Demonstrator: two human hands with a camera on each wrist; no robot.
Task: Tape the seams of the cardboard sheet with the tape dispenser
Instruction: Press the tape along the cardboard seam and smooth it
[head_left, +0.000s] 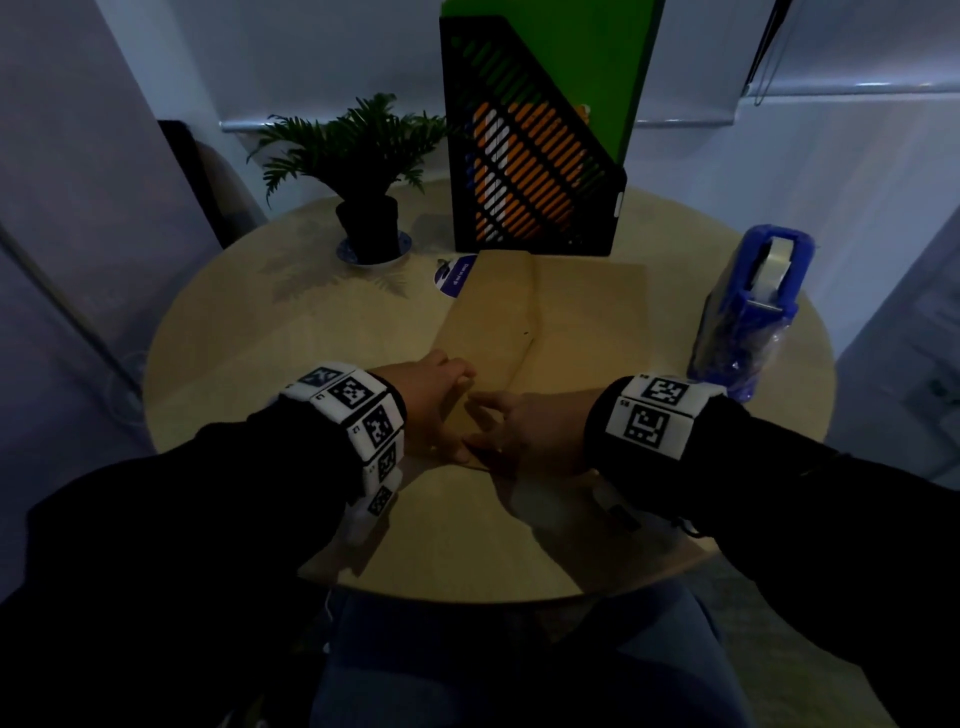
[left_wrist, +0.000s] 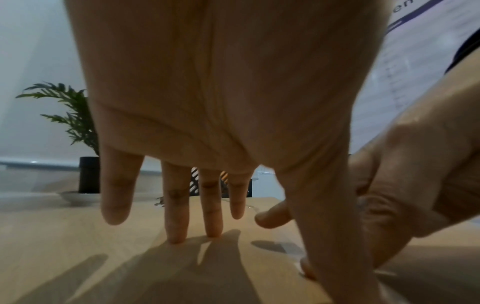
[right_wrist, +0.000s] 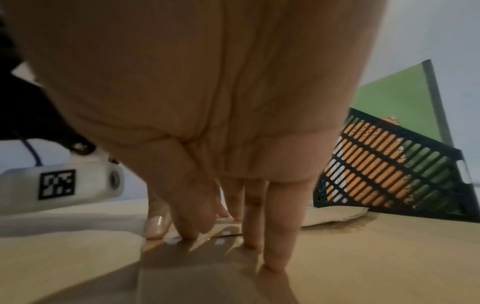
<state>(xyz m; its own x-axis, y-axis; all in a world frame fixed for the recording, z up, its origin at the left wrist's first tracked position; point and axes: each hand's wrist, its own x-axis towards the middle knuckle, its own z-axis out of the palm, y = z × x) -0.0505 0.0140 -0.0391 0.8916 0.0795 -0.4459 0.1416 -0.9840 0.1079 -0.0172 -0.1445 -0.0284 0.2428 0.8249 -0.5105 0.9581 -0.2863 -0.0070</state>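
Leftmost, one potted plant (head_left: 363, 171) in a black pot on one round wooden table (head_left: 260, 332). Next, one left hand (head_left: 426, 400), fingers (left_wrist: 178, 216) straight and slightly spread, tips pressing down on the cardboard sheet (head_left: 571, 312). Lying flat mid-table, one sheet only, long axis running from the near edge away toward one black slotted file holder (head_left: 524, 171), one seam down its length, slightly slanted. Pressed against the near end of that seam, one right hand (head_left: 524, 431), fingers (right_wrist: 278, 236) straight and close together, tips flat on the cardboard, thumbs of the two hands touching. Farthest right, one blue tape dispenser (head_left: 753, 306), well apart from both hands, standing on the table beside the sheet's right edge, long axis also running near to far, clear roll at the far end.
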